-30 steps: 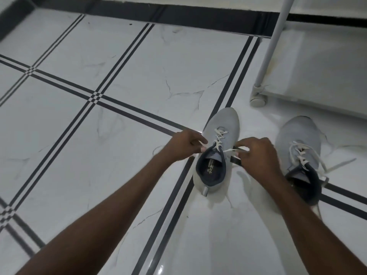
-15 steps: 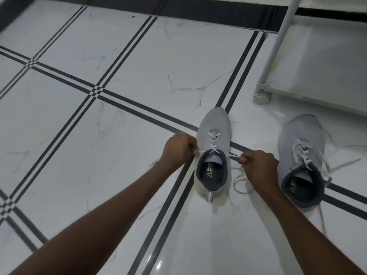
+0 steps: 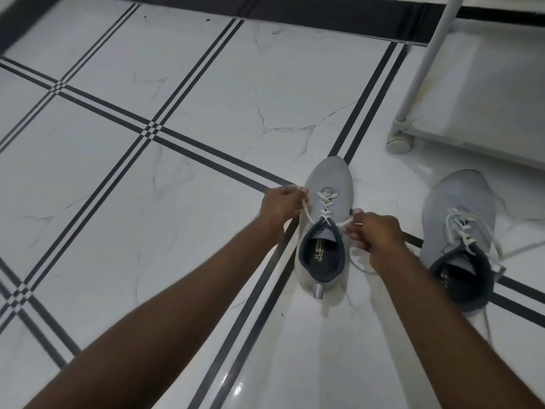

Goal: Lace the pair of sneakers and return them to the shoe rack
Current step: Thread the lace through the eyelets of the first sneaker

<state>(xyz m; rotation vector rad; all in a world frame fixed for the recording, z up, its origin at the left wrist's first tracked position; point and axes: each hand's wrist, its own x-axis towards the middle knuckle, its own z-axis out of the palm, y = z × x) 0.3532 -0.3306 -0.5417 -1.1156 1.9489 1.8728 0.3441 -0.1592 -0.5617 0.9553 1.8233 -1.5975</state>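
Two grey sneakers with dark collars stand on the tiled floor, toes pointing away from me. The left sneaker (image 3: 327, 184) has its white lace (image 3: 326, 203) crossed up the eyelets. My left hand (image 3: 281, 206) is closed on one lace end at the shoe's left side. On the shoe's right, my right hand (image 3: 373, 233) pinches the other end, and slack loops below that hand. Both ends are pulled outward from the top eyelets. The right sneaker (image 3: 458, 208) stands apart at the right, laced, with loose ends trailing on the floor.
A white shoe rack (image 3: 477, 93) stands at the upper right, with an upright pole (image 3: 424, 57) and a round foot (image 3: 399, 141) near the sneakers' toes. The floor (image 3: 147, 202) is glossy white marble tile with black stripes and a dark border along the far wall.
Both hands have drawn apart from the top of the left sneaker, pulling the lace ends sideways. The left hand has shifted up toward the toe side. The sneakers stay in place.
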